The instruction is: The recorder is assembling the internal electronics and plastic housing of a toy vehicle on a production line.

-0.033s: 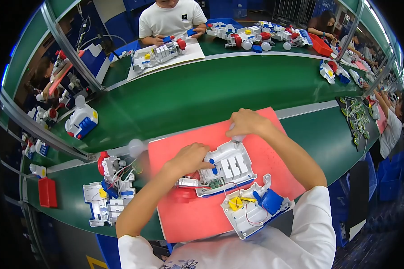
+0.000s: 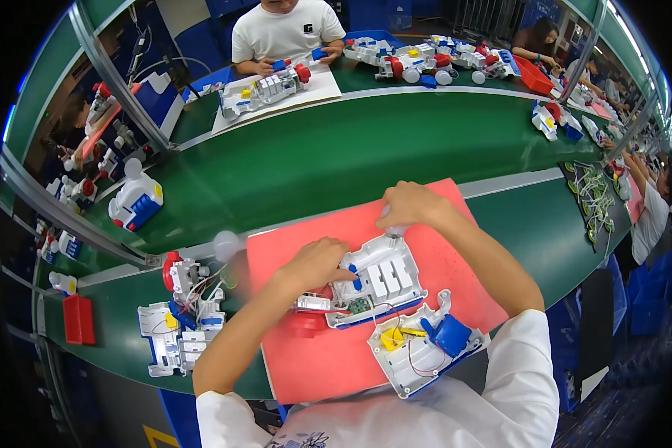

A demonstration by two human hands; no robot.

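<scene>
A white plastic toy housing half [image 2: 405,257] with slotted compartments lies open side up on the pink mat [image 2: 306,373]. My left hand [image 2: 317,261] is closed over its left end, the thumb by a small blue part [image 2: 355,278]. At its far edge, my right hand [image 2: 412,203] pinches a translucent white dome [image 2: 397,229]. A small green circuit board [image 2: 361,305] sits at the near left of the housing; a blurred red round part [image 2: 303,325] is beside it. Wires run to the other housing half [image 2: 399,377], which carries a yellow part [image 2: 392,339] and a blue block [image 2: 450,334].
Another opened toy [image 2: 179,336] lies left of my left forearm, with a red bin [image 2: 78,321] farther left. Beyond the mat runs a green conveyor belt [image 2: 313,149] carrying an assembled toy [image 2: 137,198]. A co-worker [image 2: 287,37] sits opposite. Wired parts [image 2: 590,198] lie at right.
</scene>
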